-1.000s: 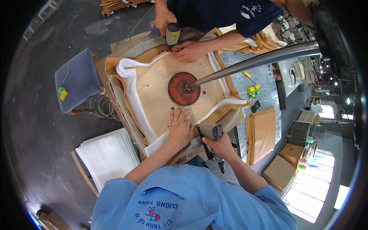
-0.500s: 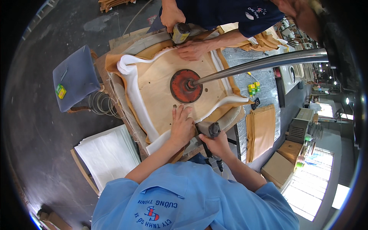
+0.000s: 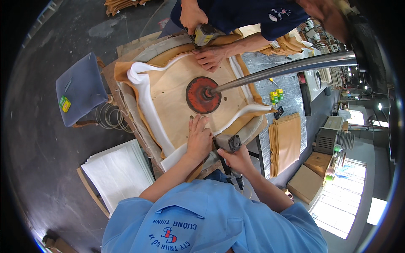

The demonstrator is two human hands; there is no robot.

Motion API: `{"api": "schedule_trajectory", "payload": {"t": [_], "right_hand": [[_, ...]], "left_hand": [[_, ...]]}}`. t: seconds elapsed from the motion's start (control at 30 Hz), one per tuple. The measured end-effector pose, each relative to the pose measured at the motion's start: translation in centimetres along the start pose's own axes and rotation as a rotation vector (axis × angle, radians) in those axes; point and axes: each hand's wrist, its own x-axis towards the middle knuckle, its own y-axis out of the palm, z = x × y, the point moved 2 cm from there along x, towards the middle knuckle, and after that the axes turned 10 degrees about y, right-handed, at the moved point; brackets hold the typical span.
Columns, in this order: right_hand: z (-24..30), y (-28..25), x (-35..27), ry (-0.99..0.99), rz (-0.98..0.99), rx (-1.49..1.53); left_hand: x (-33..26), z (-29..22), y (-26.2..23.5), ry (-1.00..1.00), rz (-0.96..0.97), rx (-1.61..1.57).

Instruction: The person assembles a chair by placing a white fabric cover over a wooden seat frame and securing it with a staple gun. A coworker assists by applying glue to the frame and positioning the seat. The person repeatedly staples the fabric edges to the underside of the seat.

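A plywood seat panel (image 3: 164,101) lies under a red round press plate (image 3: 192,95), with white padding (image 3: 148,90) and tan cover material (image 3: 126,76) around its edges. At the near edge my left hand (image 3: 199,141) rests on the panel, fingers stretched out and lying on the wood; what is under its palm is hidden. My right hand (image 3: 237,159) is wrapped round the handle of a grey staple gun (image 3: 228,142), its nose at the panel's near edge beside my left hand. Across the panel, a co-worker's hand (image 3: 210,58) presses the far edge while their other hand (image 3: 193,17) holds another staple gun (image 3: 205,34).
A metal rod (image 3: 287,71) slants from the press plate to the upper right. Tan sheets (image 3: 286,143) and small green-yellow boxes (image 3: 276,96) lie on the right-hand table. White sheets (image 3: 120,168) and a blue padded seat (image 3: 82,88) stand on the left.
The view has shifted slightly. The co-worker's staple gun and hands have moved slightly along the far edge. My own hands and staple gun keep about the same place on the panel.
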Motion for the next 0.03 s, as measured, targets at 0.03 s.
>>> {"api": "schedule_trajectory", "payload": {"t": [0.03], "right_hand": [[0.15,0.21,0.15,0.013,-0.005,-0.003]], "left_hand": [[-0.05,0.08,-0.02,0.001,-0.002,-0.005]]}}
